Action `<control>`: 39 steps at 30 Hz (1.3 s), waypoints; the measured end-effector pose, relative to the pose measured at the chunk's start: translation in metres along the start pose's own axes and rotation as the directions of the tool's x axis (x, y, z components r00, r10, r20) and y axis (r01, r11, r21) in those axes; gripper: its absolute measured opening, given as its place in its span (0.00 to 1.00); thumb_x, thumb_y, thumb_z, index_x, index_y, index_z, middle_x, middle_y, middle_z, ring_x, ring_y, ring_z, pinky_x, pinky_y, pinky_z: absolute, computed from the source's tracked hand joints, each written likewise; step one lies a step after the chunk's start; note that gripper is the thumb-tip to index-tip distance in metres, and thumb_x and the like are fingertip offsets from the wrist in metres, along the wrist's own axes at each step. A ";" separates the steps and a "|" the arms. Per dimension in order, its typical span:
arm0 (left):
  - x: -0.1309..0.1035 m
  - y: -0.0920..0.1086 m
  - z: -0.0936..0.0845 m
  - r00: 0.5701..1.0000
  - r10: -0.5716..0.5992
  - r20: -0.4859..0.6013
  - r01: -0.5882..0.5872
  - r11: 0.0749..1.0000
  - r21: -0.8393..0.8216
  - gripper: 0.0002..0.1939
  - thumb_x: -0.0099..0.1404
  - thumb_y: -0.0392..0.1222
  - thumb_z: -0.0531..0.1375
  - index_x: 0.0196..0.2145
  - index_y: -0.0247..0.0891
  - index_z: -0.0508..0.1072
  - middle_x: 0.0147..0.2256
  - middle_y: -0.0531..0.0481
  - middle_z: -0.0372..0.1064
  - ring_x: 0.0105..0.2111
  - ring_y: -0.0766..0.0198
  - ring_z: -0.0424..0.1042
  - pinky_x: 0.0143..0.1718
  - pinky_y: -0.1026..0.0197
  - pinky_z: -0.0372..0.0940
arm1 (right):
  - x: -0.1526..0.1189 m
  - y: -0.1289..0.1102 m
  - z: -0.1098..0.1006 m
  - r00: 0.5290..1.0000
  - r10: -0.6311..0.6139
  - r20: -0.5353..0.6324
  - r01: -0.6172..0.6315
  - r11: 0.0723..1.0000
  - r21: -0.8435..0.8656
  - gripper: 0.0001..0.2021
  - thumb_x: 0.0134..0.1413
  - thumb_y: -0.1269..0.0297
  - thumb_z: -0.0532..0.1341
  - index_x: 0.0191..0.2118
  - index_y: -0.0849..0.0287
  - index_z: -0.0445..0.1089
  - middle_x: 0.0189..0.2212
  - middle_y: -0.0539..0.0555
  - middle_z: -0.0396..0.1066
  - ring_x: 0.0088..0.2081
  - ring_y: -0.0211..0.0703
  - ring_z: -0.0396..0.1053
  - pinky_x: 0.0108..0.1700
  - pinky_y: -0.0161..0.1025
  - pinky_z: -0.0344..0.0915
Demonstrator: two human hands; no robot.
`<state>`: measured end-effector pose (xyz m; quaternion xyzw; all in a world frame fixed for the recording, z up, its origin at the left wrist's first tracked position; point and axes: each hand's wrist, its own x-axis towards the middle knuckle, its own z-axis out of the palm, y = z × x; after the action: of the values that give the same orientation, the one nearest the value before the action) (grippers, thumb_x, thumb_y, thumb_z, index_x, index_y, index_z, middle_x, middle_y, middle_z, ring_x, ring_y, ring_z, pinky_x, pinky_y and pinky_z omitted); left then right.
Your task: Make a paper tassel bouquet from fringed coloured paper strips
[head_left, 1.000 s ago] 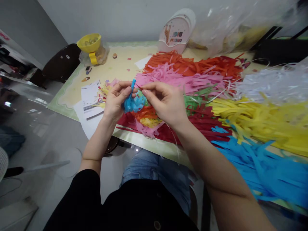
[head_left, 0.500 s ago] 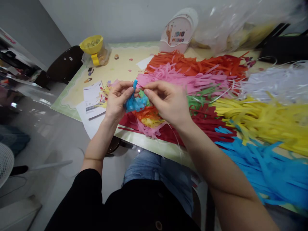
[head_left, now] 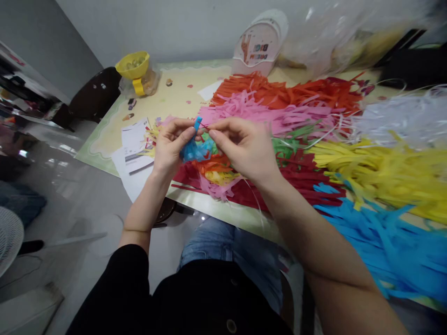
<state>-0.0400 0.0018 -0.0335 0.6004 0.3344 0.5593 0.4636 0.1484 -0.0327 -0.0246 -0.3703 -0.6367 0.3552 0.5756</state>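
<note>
My left hand pinches a blue strip between thumb and fingers, its end standing up above the thumb. More of the blue material bunches below, in front of the palm. Just to the right, my right hand is closed in a pinch on a thin dark red strip, which runs across to the blue one. Whether the red strip is tied round the blue cannot be told. Beneath both hands lies a small heap of orange, yellow and pink strips.
Bundles of orange-red, pink, dark red, yellow, blue and white strips cover the table's right side. Papers lie left. A yellow-topped container and a pink-white holder stand behind.
The upright end of the blue strip leans slightly further right. Both hands keep nearly the same place and grip; the view has shifted a little.
</note>
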 end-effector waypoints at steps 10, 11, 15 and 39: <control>0.003 -0.001 0.000 0.998 -0.067 0.000 0.066 0.979 -0.191 0.24 0.53 0.59 0.80 0.38 0.44 0.79 0.32 0.59 0.79 0.28 0.71 0.78 0.37 0.64 0.78 | 0.000 -0.003 0.001 1.000 -0.014 -0.007 0.013 0.998 -0.055 0.10 0.65 0.55 0.66 0.40 0.56 0.80 0.23 0.48 0.69 0.23 0.35 0.62 0.29 0.37 0.58; 0.003 -0.002 0.000 0.998 -0.068 0.003 0.068 0.980 -0.189 0.24 0.53 0.60 0.80 0.38 0.44 0.79 0.32 0.59 0.80 0.28 0.70 0.78 0.37 0.63 0.78 | 0.000 -0.004 0.000 1.000 -0.009 -0.006 0.009 0.998 -0.054 0.10 0.65 0.56 0.66 0.39 0.56 0.80 0.23 0.48 0.68 0.23 0.35 0.62 0.29 0.38 0.58; 0.002 -0.001 0.001 1.000 -0.011 0.006 0.012 0.988 -0.157 0.21 0.55 0.59 0.79 0.37 0.44 0.80 0.32 0.59 0.80 0.28 0.71 0.79 0.37 0.64 0.78 | 0.001 -0.009 -0.001 1.000 0.012 0.011 -0.011 0.999 -0.049 0.08 0.64 0.58 0.67 0.38 0.56 0.79 0.22 0.47 0.69 0.23 0.35 0.62 0.29 0.38 0.59; -0.005 0.013 0.002 0.993 -0.114 0.033 0.117 0.990 -0.080 0.25 0.51 0.60 0.80 0.33 0.40 0.78 0.28 0.57 0.78 0.26 0.71 0.77 0.33 0.67 0.76 | 0.011 -0.001 -0.012 0.870 0.277 0.408 -0.418 0.853 0.312 0.33 0.47 0.38 0.77 0.50 0.52 0.70 0.21 0.44 0.71 0.20 0.36 0.66 0.20 0.34 0.59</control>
<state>-0.0404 -0.0079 -0.0228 0.5684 0.3388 0.5362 0.5241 0.1598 -0.0226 -0.0177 -0.2899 -0.5655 0.6342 0.4405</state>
